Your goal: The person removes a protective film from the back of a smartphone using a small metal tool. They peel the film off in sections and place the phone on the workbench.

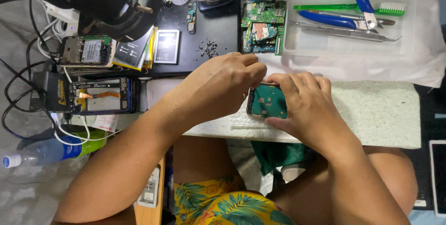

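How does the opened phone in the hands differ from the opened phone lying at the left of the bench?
The opened phone in the hands shows a green board; the opened phone at the left shows an orange ribbon in a dark frame. The first is gripped by the right hand with the left hand on its top edge; the second lies untouched. Both are without back covers.

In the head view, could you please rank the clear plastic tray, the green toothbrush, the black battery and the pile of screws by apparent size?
1. clear plastic tray
2. green toothbrush
3. black battery, though its area may rival the slim toothbrush
4. pile of screws
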